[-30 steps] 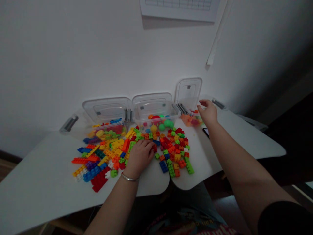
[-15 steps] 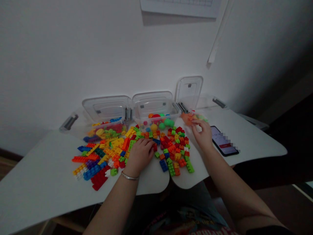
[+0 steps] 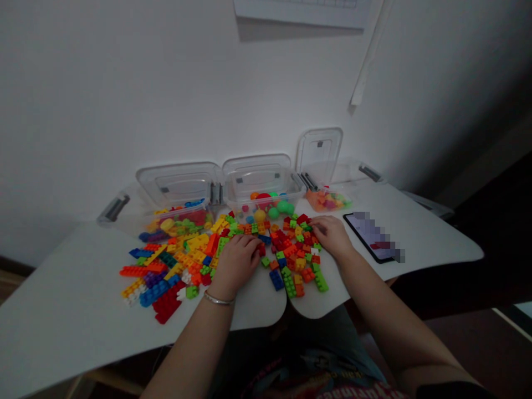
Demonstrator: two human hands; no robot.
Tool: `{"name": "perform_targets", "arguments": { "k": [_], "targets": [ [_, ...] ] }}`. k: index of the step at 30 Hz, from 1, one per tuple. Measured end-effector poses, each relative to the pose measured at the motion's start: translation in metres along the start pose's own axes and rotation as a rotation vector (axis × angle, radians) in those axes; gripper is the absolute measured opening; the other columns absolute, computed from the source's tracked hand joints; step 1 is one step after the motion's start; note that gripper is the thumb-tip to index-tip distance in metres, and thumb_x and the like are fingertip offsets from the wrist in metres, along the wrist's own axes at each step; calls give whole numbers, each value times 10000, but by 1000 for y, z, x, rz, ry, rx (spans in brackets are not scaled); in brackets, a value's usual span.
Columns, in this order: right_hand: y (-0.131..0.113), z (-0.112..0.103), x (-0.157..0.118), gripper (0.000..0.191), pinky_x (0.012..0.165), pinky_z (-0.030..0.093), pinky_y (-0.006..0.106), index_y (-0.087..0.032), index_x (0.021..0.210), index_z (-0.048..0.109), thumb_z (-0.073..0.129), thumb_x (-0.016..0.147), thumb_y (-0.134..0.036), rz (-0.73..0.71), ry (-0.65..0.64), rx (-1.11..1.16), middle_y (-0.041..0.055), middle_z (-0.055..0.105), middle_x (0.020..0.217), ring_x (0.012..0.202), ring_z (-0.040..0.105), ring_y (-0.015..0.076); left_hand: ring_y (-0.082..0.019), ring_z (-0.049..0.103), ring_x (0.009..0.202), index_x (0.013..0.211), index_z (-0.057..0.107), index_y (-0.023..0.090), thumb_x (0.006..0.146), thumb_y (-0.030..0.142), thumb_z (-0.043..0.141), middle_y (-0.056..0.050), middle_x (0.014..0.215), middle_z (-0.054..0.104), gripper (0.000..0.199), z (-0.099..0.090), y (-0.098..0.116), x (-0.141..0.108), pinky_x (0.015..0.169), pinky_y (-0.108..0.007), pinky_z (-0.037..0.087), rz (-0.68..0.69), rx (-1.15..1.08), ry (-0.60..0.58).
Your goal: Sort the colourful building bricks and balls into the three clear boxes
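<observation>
My left hand rests curled over the middle of the pile, its fingers closed around a red toy building block. My right hand reaches to the right edge of the smaller heap of blocks, fingers slightly bent and apart, fingertips at the small red and green pieces. No block can be made out in it. To the left of my left hand spreads a larger heap of bricks in red, blue, yellow and white.
Along the wall stand clear plastic boxes with raised lids: a left box of mixed blocks, a middle box with coloured balls, and a right box with orange and other pieces. A phone lies right of my right arm.
My right hand has come back from the right box, toward me and slightly left, to the edge of the small heap. My left hand stays in place on the red block.
</observation>
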State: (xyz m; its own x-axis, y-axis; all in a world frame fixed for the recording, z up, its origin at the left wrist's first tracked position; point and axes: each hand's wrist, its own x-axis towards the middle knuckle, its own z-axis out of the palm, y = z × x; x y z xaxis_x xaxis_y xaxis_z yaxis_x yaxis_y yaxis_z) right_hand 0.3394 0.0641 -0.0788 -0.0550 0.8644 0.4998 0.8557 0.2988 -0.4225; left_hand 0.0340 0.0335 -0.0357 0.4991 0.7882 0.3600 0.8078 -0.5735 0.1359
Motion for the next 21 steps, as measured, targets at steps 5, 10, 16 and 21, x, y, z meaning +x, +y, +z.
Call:
{"name": "perform_targets", "arguments": {
  "k": [5, 10, 16, 21],
  "targets": [
    [2, -1, 0, 242, 939, 457, 448, -226, 950, 722, 527, 809, -197, 65, 66, -71, 60, 740, 1011, 986, 638, 263, -255, 588, 1016, 1080, 679, 203, 876, 195, 514, -80, 1093, 689, 262, 0, 0, 0, 915, -428, 503, 4, -1, 16],
    [6, 5, 3, 313, 988, 450, 429, -238, 1043, 712, 496, 827, -168, -35, 34, 13, 49, 713, 1160, 1087, 623, 234, -254, 592, 1018, 1077, 680, 214, 873, 191, 515, -74, 1097, 690, 263, -1, 0, 0, 906, -423, 505, 6, 0, 15],
    [5, 4, 4, 253, 957, 458, 441, -237, 950, 726, 500, 843, -195, 40, 23, -35, 43, 741, 1044, 1021, 635, 254, -260, 584, 1027, 1083, 678, 196, 886, 205, 508, -71, 1110, 688, 261, -2, 0, 0, 919, -429, 501, -6, 3, -9],
    [6, 1, 1, 256, 939, 457, 436, -217, 1001, 713, 551, 803, -214, 107, 71, -97, 62, 734, 1053, 1002, 632, 270, -260, 582, 1037, 1092, 674, 193, 883, 196, 508, -71, 1115, 687, 266, -1, 0, 0, 928, -426, 497, -2, -1, -4]
  ]
}}
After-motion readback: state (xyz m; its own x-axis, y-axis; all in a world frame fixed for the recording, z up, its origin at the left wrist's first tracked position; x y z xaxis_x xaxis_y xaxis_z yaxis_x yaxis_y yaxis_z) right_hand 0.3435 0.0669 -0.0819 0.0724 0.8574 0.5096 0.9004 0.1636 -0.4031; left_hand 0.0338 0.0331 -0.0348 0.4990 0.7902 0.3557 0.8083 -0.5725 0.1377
